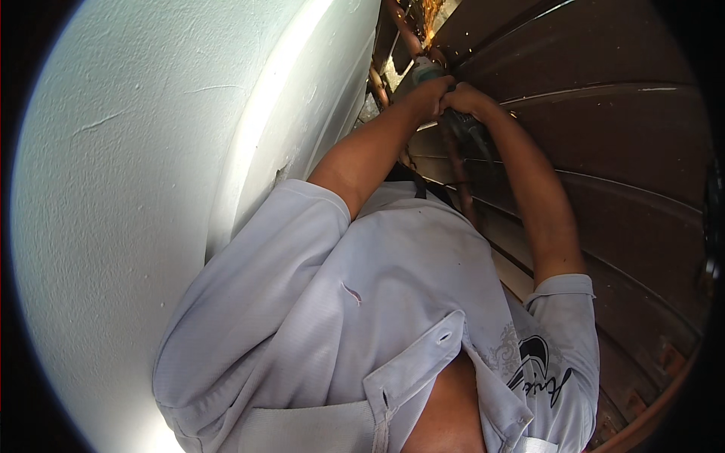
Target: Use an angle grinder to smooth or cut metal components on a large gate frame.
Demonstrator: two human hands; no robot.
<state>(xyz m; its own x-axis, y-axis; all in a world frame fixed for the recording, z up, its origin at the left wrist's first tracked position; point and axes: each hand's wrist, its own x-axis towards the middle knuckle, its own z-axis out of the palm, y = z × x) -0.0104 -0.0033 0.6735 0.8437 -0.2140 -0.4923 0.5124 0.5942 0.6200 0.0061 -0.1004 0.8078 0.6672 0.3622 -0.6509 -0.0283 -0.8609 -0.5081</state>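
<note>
The work area is a narrow gap between a rough-textured white wall (143,151) on the person's left and dark brown metal panelling (604,143), with raised seams, on the right; reddish-brown bars (458,170) stand in the gap. The grinder (427,70) is at its far end, held out before the person. Its head points away and slightly left, its long axis running back toward the person and slightly right. Sparks (430,21) spray beyond the head. The left hand (429,97) and right hand (466,100) grasp the body, fingers curled and partly hidden.
</note>
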